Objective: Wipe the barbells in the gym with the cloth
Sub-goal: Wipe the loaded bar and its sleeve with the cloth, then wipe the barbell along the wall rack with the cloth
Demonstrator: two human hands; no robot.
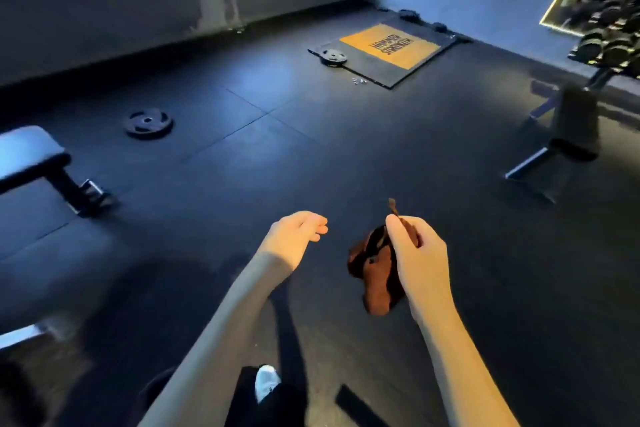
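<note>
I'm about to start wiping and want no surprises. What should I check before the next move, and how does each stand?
1. Grip on the cloth: ok, the right hand pinches it.
2. Free left hand: ok, it holds nothing.
3. A barbell in view: not ok, none shows.
4. Floor free of trip hazards: not ok, a weight plate lies loose ahead on the left.
5. Whether the cloth is damp or clean: cannot tell.

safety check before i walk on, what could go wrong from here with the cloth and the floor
The round black weight plate lying flat on the dark rubber floor could trip you in this dim light. The crumpled brown cloth hangs pinched in the right hand and may slip.
</note>
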